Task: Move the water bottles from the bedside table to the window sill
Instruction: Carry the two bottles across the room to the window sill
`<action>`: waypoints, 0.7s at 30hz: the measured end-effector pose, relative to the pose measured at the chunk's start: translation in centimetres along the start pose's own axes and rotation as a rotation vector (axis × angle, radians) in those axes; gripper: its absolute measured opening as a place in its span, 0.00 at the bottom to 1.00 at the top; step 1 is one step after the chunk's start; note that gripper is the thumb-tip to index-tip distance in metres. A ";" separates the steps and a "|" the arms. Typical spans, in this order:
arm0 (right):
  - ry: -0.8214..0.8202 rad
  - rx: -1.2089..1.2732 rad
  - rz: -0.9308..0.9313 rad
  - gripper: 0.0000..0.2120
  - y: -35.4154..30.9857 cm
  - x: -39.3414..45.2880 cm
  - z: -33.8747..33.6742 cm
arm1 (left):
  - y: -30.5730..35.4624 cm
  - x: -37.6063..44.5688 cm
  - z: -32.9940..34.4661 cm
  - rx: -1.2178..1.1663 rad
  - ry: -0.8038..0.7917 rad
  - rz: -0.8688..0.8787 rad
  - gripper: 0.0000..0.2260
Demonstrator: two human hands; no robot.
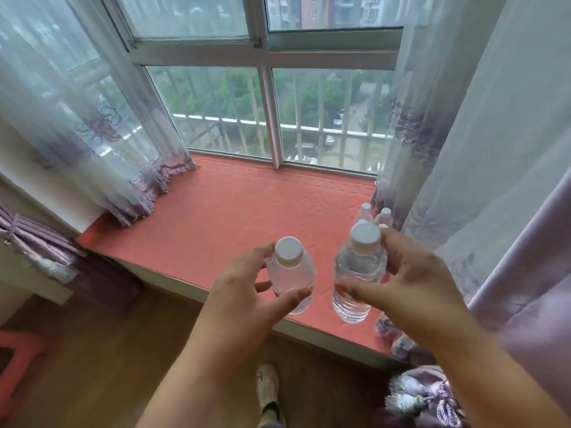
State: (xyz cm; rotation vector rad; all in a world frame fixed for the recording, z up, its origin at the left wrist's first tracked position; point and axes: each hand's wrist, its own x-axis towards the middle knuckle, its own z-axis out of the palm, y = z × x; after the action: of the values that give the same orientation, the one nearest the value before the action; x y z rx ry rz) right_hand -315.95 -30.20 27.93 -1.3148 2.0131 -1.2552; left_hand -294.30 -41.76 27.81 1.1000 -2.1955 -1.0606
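Two clear water bottles with white caps stand upright near the front edge of the window sill [216, 217], which is covered by a coral-red quilted mat. My left hand [247, 285] wraps the left bottle [292, 267], thumb in front and fingers behind. My right hand [411, 279] grips the right bottle [360, 264] around its shoulder. Both bottle bases look level with the mat; whether they touch it I cannot tell. More bottles [375, 213] stand behind, at the sill's right end by the curtain, partly hidden by the right bottle's cap.
Sheer curtains with purple trim hang at the sill's left end [102, 143] and right end [448, 134]. The glass window [278, 118] closes the back. Below the sill is wooden floor [108, 350], with my shoe [268, 387] on it.
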 end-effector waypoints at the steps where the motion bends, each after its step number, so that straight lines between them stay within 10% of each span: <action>1: 0.013 -0.006 0.021 0.35 0.3 0.6 0.1 | -0.5 1.3 0.2 -0.005 -0.025 0.011 0.32; 21: 0.390 -0.076 0.337 0.33 -0.3 11.8 5.9 | -7.4 23.7 0.3 -0.104 -0.384 0.270 0.33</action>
State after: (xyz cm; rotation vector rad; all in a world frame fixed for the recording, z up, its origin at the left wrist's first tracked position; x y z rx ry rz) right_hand -316.92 -43.31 26.71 -0.7519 2.4430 -1.3568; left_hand -304.68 -63.88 23.18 0.5660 -2.4578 -1.3274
